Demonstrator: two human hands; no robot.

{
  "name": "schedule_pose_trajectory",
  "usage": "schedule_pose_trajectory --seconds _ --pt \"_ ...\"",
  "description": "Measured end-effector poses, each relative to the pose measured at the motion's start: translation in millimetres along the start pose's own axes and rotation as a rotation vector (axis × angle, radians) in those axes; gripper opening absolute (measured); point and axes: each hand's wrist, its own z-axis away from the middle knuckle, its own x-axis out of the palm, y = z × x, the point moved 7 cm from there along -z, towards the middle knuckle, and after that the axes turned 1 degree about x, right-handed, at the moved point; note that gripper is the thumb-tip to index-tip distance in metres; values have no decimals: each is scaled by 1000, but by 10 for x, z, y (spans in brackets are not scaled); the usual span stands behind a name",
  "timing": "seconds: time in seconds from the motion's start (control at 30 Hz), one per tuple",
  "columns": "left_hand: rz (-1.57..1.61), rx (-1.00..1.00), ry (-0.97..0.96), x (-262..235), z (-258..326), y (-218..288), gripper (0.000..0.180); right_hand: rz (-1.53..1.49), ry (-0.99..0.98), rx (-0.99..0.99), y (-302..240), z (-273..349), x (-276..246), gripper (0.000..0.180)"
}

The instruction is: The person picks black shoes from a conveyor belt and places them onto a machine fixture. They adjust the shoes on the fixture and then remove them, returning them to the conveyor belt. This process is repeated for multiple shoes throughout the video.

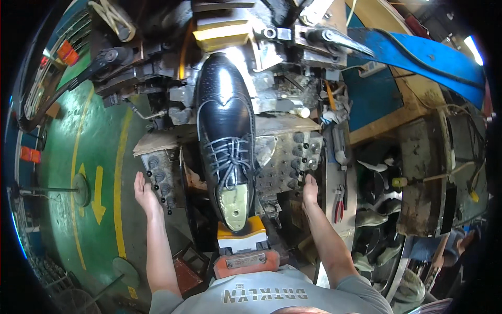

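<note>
A glossy black lace-up shoe (226, 112) with grey laces lies along the middle of a machine, toe away from me. Its heel end, where a pale green last (234, 206) shows, rests at an orange-yellow pad (250, 227). The toe reaches under a brightly lit yellow-edged part (221, 34). My left hand (147, 194) is beside the left row of black-knobbed controls (157, 180), fingers stretched out, holding nothing visible. Beside the right row of controls (301, 159) is my right hand (310, 190), its visible fingers straight and some of them hidden. Neither hand touches the shoe.
Black levers (86, 73) stick out at the machine's left, and a blue curved arm (429, 60) at the right. Red-handled pliers (339, 204) lie on a metal ledge. Several shoes (374, 220) fill a rack beyond it. Green floor (99, 136) with yellow markings stretches left.
</note>
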Motion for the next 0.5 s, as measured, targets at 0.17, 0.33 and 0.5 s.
schedule_pose_trajectory --seconds 0.17,0.33,0.5 --pt "-114 111 -139 161 845 250 40 62 -13 -154 -190 225 -81 47" --pt "-87 172 -359 532 1459 601 29 101 -162 -308 -419 644 104 49" --pt "-66 -36 -594 642 1720 238 22 44 -216 -274 -392 905 186 45"
